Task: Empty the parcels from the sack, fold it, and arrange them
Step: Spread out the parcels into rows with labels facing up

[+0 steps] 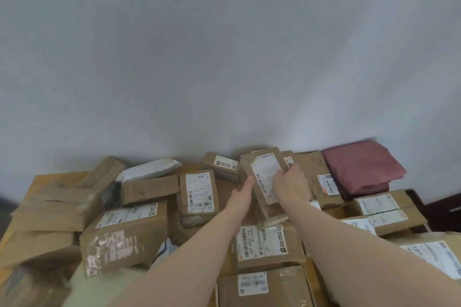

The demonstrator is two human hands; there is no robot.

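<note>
Against the wall, above the heap, we hold a brown parcel: left hand gripping its side, right hand clamped over its label. Taped boxes crowd around; folded maroon sack lies right.

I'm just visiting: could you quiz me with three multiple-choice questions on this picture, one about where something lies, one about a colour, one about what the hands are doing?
1. Where does the folded cloth lie?
A. far right, by the wall
B. near left corner
C. under the held box

2. What colour is that cloth?
A. green
B. dusky red
C. yellow

3. What are the hands doing?
A. both hang idle
B. only one touches a box
C. both hold one box

Answers:
1 A: the folded cloth lies at the far right against the wall.
2 B: it is dusky red among brown boxes.
3 C: the left hand and right hand hold the same labelled box from both sides.
</note>
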